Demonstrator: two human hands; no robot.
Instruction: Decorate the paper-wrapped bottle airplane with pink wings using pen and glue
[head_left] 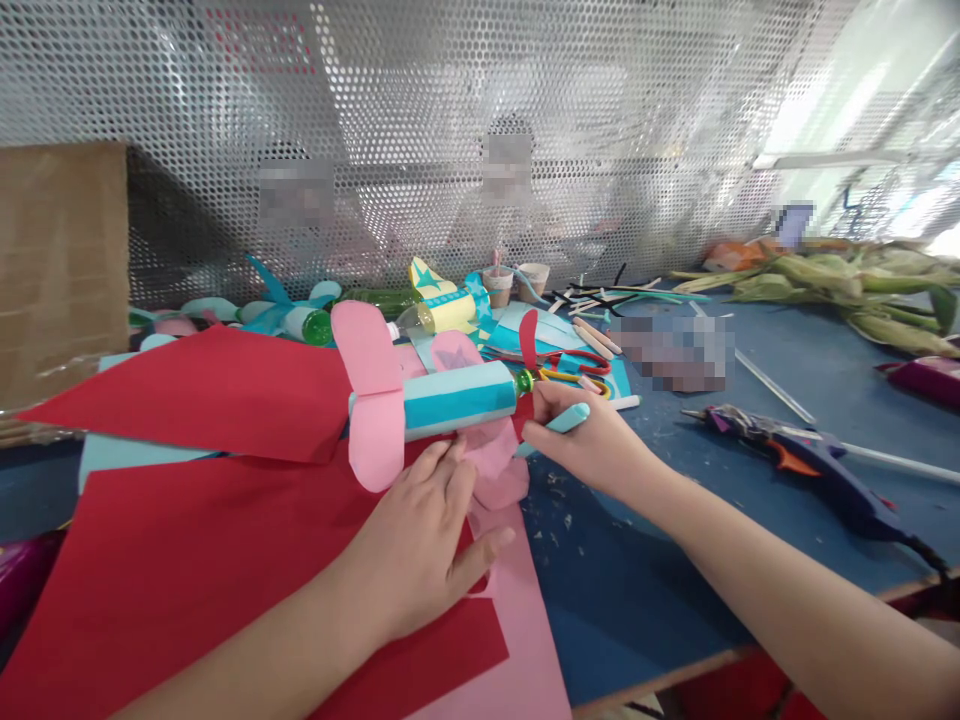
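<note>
A craft plane (pixel 442 400) made from a bottle wrapped in light blue and teal paper, with pink paper tail fins and a red propeller, lies on red paper (pixel 187 560). My left hand (pixel 420 550) rests flat on pink paper (pixel 517 640) just below the plane, fingers stretched towards a pink wing piece. My right hand (pixel 592 440) is closed around a light blue pen-like tool (pixel 566 418) at the plane's nose end.
A blue glue gun (pixel 810 455) lies on the blue table (pixel 645 590) to the right. Scissors (pixel 577 362), sticks, paper cups and other bottle planes (pixel 442 305) lie behind. Corn husks (pixel 847 285) sit far right, a cardboard box (pixel 60 260) far left, a perforated metal screen behind.
</note>
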